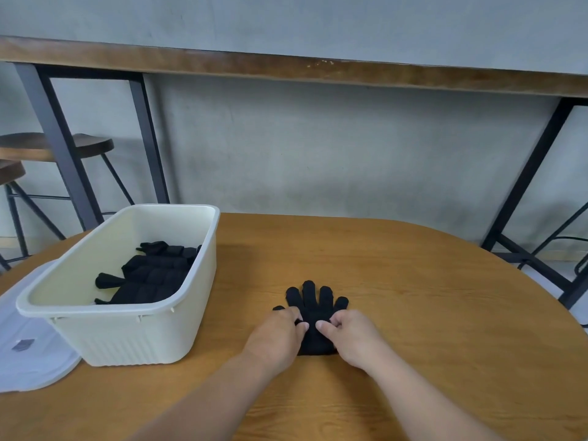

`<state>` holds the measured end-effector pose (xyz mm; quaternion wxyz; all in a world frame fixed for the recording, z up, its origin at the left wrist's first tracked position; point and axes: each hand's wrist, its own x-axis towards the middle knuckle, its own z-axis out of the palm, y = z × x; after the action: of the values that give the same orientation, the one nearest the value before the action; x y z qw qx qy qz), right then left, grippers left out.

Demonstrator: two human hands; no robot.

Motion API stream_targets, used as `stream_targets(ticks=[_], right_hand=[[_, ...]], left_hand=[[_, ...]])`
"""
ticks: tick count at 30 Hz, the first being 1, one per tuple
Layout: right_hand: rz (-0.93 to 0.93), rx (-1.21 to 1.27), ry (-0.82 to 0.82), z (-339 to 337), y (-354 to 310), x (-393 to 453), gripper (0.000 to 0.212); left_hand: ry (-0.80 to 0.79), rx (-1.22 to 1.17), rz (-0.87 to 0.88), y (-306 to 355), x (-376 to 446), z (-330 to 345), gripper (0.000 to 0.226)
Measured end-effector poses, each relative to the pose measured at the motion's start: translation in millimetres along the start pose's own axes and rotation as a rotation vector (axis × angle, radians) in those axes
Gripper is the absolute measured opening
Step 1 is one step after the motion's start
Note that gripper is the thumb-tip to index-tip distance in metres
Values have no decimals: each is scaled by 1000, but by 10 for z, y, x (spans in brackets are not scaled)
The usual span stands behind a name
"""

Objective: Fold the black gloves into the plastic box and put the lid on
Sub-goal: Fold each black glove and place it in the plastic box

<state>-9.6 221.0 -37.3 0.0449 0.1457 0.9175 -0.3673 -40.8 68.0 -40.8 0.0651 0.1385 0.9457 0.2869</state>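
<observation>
A: What are the fingers doing?
B: Both hands pinch one glove (313, 313) lying flat on the table (413, 313), the left hand (276, 337) at its left edge, the right hand (351, 335) at its right.
A: And the rest?
B: More gloves (149, 276) lie in the cream box (127, 332), left. The lid (28, 361) lies flat on the table, partly under the box.

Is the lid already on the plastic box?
No, the lid lies flat on the table beside and partly under the open box.
</observation>
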Motion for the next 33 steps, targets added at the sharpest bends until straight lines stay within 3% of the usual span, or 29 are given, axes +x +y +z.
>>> stream_targets(ticks=[9, 11, 14, 16, 19, 21, 24, 28, 33], right_hand=[[58, -176, 111, 2, -2, -9, 38], [28, -236, 157, -8, 21, -42, 41], [-102, -293, 227, 50, 61, -97, 41], [-230, -310, 263, 72, 94, -137, 36], [-412, -397, 257, 77, 102, -173, 15], [-493, -467, 262, 92, 95, -201, 9], [-546, -505, 184, 122, 98, -288, 28], [-520, -427, 75, 24, 75, -439, 41], [-490, -428, 53, 6, 40, -413, 41]], left_hand=[[109, 114, 69, -55, -12, 21, 20], [161, 155, 155, -91, -19, -19, 21], [174, 283, 391, -87, -30, 8, 6], [169, 301, 482, -119, -15, 49, 10], [182, 327, 569, -189, 20, 78, 9], [171, 325, 557, -186, 5, 55, 11], [191, 236, 492, -244, -25, 47, 13], [141, 144, 477, -285, -115, 23, 23], [60, 191, 469, -268, -204, -75, 42]])
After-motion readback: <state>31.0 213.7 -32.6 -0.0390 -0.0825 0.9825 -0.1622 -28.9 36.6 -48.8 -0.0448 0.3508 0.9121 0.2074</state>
